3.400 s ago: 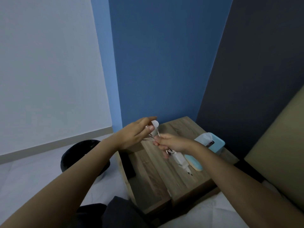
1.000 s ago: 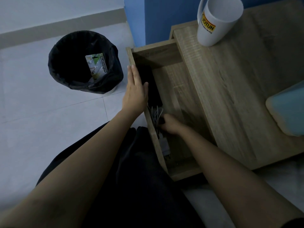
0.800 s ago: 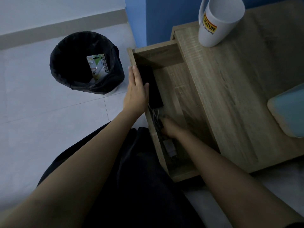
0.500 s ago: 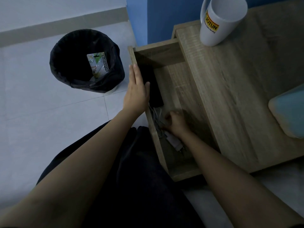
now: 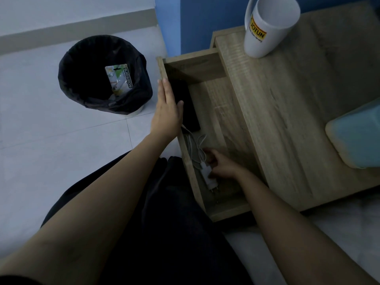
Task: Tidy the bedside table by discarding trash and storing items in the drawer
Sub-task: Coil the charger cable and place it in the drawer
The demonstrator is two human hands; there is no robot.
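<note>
- Since half a second ago, the white charger (image 5: 210,177) has been slid nearer to the front wall of the drawer (image 5: 228,212), and the right hand (image 5: 221,166) has been pulled back with it.
- Dark trousers (image 5: 164,233) are seen closest, under both arms.
- Inside the open drawer, the right hand is curled with its fingers touching the charger's top end; whether the charger is gripped or only touched cannot be told.
- The charger is laid flat on the drawer floor, close to the left wall, with its pins pointed at the front.
- Its white cable (image 5: 195,145) is looped just behind it.
- Farther in, a black flat thing (image 5: 188,112) is laid along the same wall.
- The left hand (image 5: 167,114) is held flat and open, fingers together, on the drawer's left edge.
- On the bedside table (image 5: 287,124), a blue box (image 5: 357,136) is seen at the right, and a white mug (image 5: 267,27) is stood at the back.
- On the floor, far left, a black trash bin (image 5: 82,95) is seen with a scissors packet (image 5: 120,79) inside.
</note>
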